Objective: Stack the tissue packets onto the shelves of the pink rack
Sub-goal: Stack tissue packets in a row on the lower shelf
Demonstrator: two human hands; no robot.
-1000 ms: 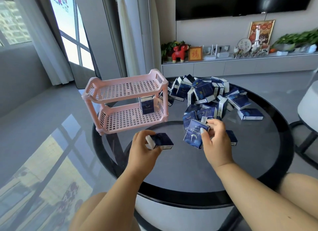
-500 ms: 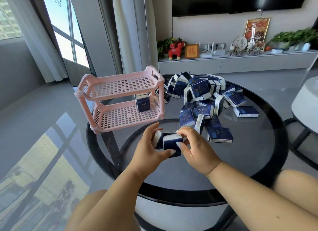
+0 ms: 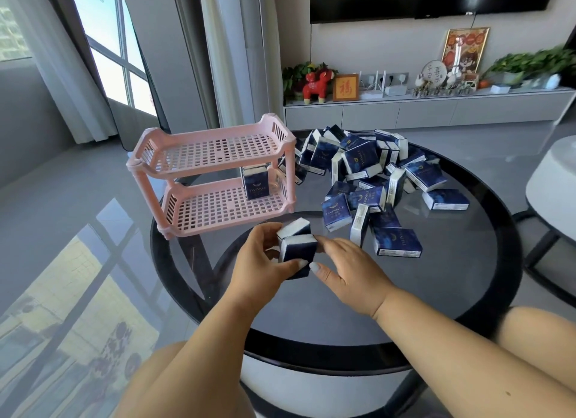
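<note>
A pink two-shelf rack [image 3: 215, 174] stands on the left of the round dark glass table [image 3: 436, 293]. One blue tissue packet [image 3: 256, 184] stands upright on its lower shelf, near the right end; the top shelf holds nothing. My left hand [image 3: 260, 269] grips two blue-and-white tissue packets [image 3: 297, 246] held side by side just in front of the rack. My right hand [image 3: 349, 271] rests against the right side of those packets, fingers loosely spread. A heap of several blue packets [image 3: 367, 181] lies to the right of the rack.
A white round stool or table [image 3: 551, 181] stands at the right edge. Behind the table runs a low grey TV cabinet [image 3: 420, 112] with ornaments and plants. The glossy grey floor lies to the left, and my knees show below the table's near rim.
My right hand brought a packet from the heap over to the one in my left hand. Both packets are now together in my left hand, raised slightly toward the rack.
</note>
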